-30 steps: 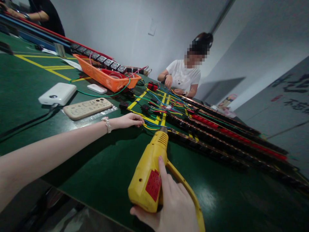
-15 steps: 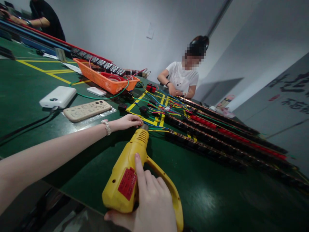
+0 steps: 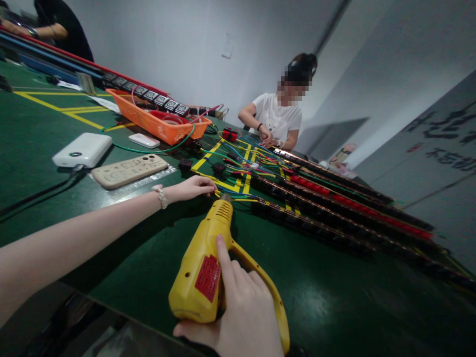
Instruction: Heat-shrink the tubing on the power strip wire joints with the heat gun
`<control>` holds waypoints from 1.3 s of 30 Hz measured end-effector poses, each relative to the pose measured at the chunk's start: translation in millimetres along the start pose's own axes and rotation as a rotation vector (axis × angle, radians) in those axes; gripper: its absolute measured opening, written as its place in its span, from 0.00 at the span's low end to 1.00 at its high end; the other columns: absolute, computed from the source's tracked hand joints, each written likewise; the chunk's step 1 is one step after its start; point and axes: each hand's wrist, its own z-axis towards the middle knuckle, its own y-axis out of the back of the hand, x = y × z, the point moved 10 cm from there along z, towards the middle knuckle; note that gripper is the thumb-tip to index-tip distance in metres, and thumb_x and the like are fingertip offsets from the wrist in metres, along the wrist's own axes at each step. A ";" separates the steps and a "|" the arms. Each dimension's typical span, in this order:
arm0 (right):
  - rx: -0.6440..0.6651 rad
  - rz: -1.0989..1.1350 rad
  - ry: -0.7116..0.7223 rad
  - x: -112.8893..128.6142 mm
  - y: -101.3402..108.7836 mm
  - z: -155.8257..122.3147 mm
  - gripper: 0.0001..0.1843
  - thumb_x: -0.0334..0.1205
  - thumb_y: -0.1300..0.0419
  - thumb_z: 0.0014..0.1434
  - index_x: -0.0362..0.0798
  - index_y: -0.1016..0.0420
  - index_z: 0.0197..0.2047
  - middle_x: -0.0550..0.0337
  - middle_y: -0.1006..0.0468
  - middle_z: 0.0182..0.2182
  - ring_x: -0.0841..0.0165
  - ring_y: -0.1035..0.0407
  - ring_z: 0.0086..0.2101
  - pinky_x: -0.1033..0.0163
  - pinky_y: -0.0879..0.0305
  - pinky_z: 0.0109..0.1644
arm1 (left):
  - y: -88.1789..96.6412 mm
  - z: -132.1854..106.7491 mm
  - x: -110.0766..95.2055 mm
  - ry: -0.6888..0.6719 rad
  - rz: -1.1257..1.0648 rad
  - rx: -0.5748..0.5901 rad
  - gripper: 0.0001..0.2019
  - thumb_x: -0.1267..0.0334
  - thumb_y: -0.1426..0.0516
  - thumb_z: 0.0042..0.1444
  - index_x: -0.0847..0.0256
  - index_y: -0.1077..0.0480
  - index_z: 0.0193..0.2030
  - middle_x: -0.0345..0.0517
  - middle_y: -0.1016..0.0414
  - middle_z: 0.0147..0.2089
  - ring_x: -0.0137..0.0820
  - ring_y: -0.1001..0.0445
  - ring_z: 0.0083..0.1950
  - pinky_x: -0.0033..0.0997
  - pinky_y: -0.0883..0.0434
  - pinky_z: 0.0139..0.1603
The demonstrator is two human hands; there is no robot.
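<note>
My right hand [image 3: 238, 312] grips the handle of a yellow heat gun [image 3: 206, 270] with a red label, its index finger stretched along the body. The gun's metal nozzle points at a bundle of coloured wires [image 3: 232, 191] on the green table [image 3: 320, 292]. My left hand [image 3: 193, 187], a bead bracelet on its wrist, reaches across the table and pinches the yellow and blue wires just left of the nozzle. The wires run to long black power strips [image 3: 316, 223] lying side by side to the right.
A phone in a beige case [image 3: 128, 170], a white power bank [image 3: 82, 149] and an orange basket [image 3: 158, 121] lie to the left. A person in a white shirt [image 3: 277, 119] works at the far end. Another person's arm [image 3: 44, 29] shows top left.
The heat gun swung left from beside the power strips toward my left hand, then shifted slightly right; its nozzle now sits by the pinched wires. My left hand stayed put.
</note>
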 end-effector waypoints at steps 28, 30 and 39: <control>-0.116 -0.174 -0.016 -16.8 11.9 -9.6 0.62 0.77 0.52 0.38 0.42 0.59 0.66 0.59 0.32 0.28 0.74 0.38 0.26 0.68 0.41 0.30 | -0.1 -3.1 -19.9 -0.179 0.265 -0.092 0.10 0.63 0.54 0.59 0.67 0.36 0.38 0.44 0.30 0.37 0.22 0.31 0.39 0.21 0.35 0.43; -0.118 -0.170 -0.027 -18.4 10.6 -10.4 0.63 0.77 0.52 0.37 0.43 0.60 0.66 0.59 0.32 0.28 0.74 0.38 0.26 0.67 0.40 0.30 | -1.5 -3.9 -20.8 -0.170 0.270 -0.079 0.10 0.63 0.54 0.59 0.67 0.36 0.37 0.43 0.30 0.36 0.22 0.31 0.37 0.21 0.35 0.42; -0.108 -0.166 -0.023 -16.9 11.7 -10.1 0.61 0.76 0.50 0.38 0.44 0.58 0.66 0.59 0.32 0.28 0.74 0.38 0.25 0.67 0.39 0.29 | -10.3 -5.7 -12.3 -0.020 0.103 -0.001 0.09 0.64 0.57 0.59 0.67 0.41 0.39 0.43 0.31 0.32 0.22 0.32 0.34 0.22 0.35 0.38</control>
